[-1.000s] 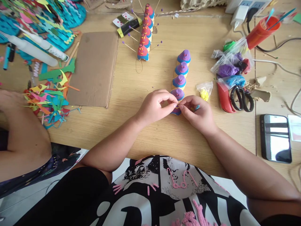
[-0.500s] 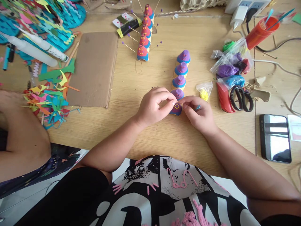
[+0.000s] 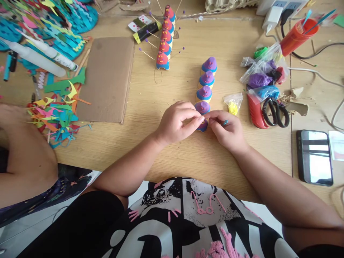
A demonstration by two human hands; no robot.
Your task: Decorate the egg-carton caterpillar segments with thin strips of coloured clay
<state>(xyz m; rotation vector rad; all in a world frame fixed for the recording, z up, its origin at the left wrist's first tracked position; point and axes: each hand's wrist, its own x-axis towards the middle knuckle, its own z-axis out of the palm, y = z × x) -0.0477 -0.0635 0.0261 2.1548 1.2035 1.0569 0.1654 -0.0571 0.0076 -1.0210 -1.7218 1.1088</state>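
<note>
A row of purple and blue clay-covered cups (image 3: 204,92) runs toward me on the wooden table. At its near end, my left hand (image 3: 178,123) is closed in a pinch over the nearest cup (image 3: 203,126), partly covering it. My right hand (image 3: 227,129) pinches just to the right, its fingertips almost meeting the left ones. A small blue piece or tool tip (image 3: 225,122) shows between its fingers. Whatever the left fingertips hold is too small to make out. Farther back stands a row of red and blue figures (image 3: 163,59) with purple-tipped sticks.
Cardboard (image 3: 106,79) and paper scraps (image 3: 53,114) lie left, beside another person's arm (image 3: 29,154). At right are a yellow clay bag (image 3: 232,106), clay bags (image 3: 259,79), scissors (image 3: 271,111), an orange cup (image 3: 295,39) and a phone (image 3: 315,157).
My left fingertips have shifted slightly right and down, covering more of the nearest cup and its yellow ring. My right hand has barely moved.
</note>
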